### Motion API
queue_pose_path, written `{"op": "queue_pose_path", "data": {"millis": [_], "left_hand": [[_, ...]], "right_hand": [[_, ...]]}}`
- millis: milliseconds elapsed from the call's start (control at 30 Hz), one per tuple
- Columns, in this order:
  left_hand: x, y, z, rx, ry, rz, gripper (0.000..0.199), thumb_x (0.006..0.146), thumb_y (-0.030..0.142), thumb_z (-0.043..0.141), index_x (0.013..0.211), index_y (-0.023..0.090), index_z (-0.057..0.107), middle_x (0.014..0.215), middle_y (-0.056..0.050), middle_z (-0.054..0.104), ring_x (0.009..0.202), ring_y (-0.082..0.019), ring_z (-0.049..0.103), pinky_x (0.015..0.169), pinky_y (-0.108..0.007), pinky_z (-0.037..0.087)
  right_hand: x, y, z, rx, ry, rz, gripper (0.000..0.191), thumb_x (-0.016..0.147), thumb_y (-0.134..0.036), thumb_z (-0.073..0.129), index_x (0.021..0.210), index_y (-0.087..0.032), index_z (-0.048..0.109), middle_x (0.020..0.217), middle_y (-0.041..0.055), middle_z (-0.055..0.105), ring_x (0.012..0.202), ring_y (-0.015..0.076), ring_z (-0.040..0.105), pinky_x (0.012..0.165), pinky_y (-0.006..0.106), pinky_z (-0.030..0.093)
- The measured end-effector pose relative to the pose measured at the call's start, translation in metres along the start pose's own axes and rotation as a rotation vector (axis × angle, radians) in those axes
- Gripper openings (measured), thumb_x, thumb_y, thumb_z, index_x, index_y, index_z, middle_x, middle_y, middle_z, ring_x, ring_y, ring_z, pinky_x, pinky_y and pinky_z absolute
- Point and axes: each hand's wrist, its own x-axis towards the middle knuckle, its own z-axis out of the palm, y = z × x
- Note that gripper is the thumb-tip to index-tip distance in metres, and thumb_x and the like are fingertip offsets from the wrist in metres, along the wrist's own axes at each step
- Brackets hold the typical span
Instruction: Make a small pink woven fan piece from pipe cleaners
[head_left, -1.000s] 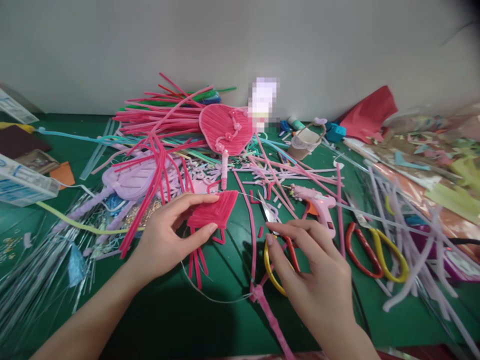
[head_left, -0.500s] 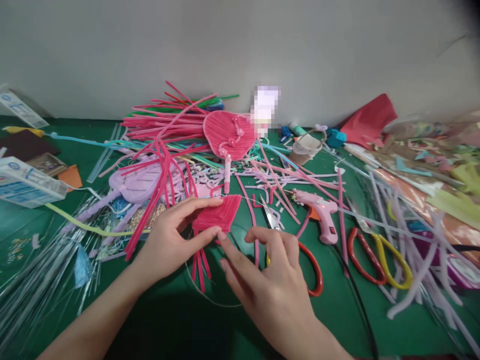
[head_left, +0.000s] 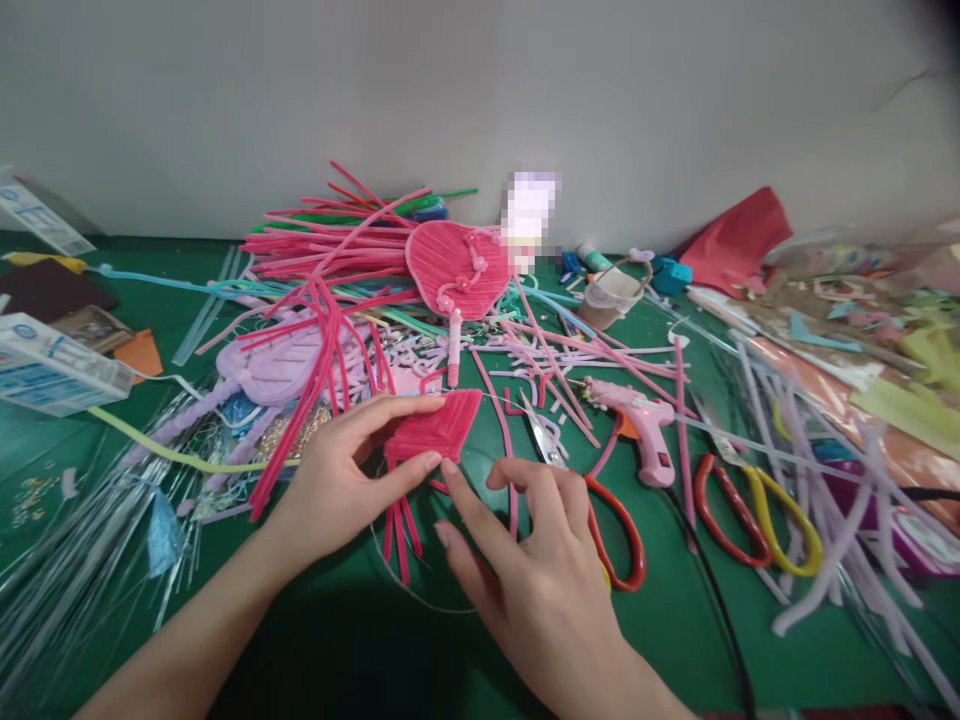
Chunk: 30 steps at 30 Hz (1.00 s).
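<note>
Between the thumb and fingers of my left hand [head_left: 345,480] is a flat red pipe-cleaner piece [head_left: 435,425], its slanted end pointing up and right. Several loose red strands [head_left: 405,530] hang below it. My right hand [head_left: 532,560] has its fingers apart, the index fingertip at the piece's lower edge beside my left thumb. A thin pale wire [head_left: 420,602] loops beneath both hands. Just beyond them stands a pink heart-shaped fan [head_left: 459,270] with beads and a wrapped handle. Scissors with orange handles [head_left: 626,540] lie partly behind my right hand.
A pink glue gun [head_left: 645,430] with a black cord lies to the right, near red-and-yellow scissors [head_left: 739,520]. Purple strips [head_left: 832,580] spread at far right. On the left are a lilac fan [head_left: 281,365], silver strands [head_left: 97,560] and a white box [head_left: 56,365].
My right thumb has moved slightly away from the index finger, and the hand has shifted a little. My left hand keeps its hold on the red piece.
</note>
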Motion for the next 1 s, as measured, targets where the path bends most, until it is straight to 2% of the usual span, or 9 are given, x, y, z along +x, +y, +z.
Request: {"op": "queue_pose_path", "data": {"millis": [367,633,1000], "left_hand": [[-0.0010,-0.0009,-0.0003,-0.033,0.001,-0.003,0.037,0.087,0.032,0.074,0.123,0.035,0.069,0.130,-0.001,0.070,0.115,-0.024,0.067,0.106,-0.037,0.051],[-0.0007,0.0014,-0.0002,-0.011,0.013,-0.001,0.036,0.086,0.036,0.074,0.122,0.031,0.070,0.123,-0.005,0.072,0.113,-0.027,0.068,0.103,-0.039,0.053],[-0.0005,-0.0004,0.0002,-0.041,-0.004,-0.004,0.036,0.088,0.031,0.074,0.122,0.037,0.068,0.124,0.001,0.070,0.114,-0.022,0.066,0.105,-0.034,0.050]], "right_hand": [[-0.0012,-0.0001,-0.0017,0.007,0.015,0.005,0.029,0.096,-0.025,0.057,0.119,-0.016,0.073,0.095,0.0127,0.057,0.089,0.0227,0.051,0.076,0.038,0.052],[-0.0017,0.0021,-0.0012,-0.005,0.011,0.014,0.030,0.095,-0.025,0.059,0.121,-0.017,0.072,0.096,0.0122,0.057,0.087,0.0226,0.050,0.075,0.038,0.052],[0.0000,0.0027,-0.0004,-0.035,-0.007,-0.013,0.029,0.096,-0.025,0.057,0.119,-0.015,0.072,0.094,0.0131,0.057,0.088,0.0233,0.049,0.073,0.039,0.053]]}}
